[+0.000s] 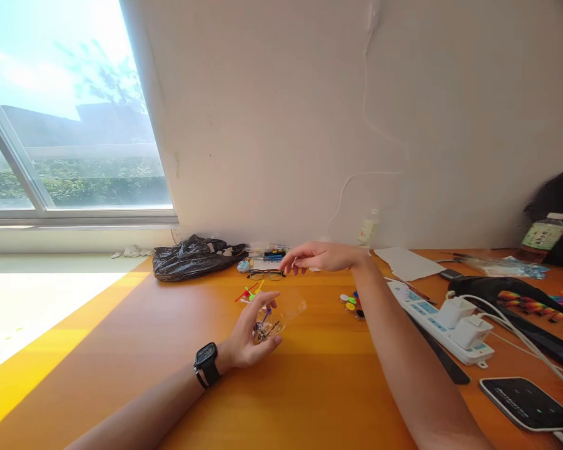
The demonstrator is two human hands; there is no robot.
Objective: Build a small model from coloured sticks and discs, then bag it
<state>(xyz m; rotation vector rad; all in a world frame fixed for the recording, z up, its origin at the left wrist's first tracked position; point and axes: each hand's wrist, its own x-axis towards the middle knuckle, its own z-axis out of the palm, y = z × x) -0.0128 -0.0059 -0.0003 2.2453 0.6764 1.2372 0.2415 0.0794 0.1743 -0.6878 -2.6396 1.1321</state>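
Observation:
My left hand [252, 334], with a black watch on its wrist, is curled around a small clear plastic bag [281, 315] holding little coloured parts, just above the orange table [309, 387]. My right hand [316, 257] reaches forward with its fingers spread and loosely bent, holding nothing, hovering above a pair of glasses [266, 274]. Thin red, yellow and green sticks [249, 292] lie on the table between the two hands. A cluster of small coloured round pieces [351, 303] lies beside my right forearm.
A black plastic bag [193, 256] lies at the back by the wall. To the right are a white power strip [445, 322] with chargers and cables, a phone [529, 404], a sheet of paper [408, 262], a bottle [544, 232] and coloured items [528, 303].

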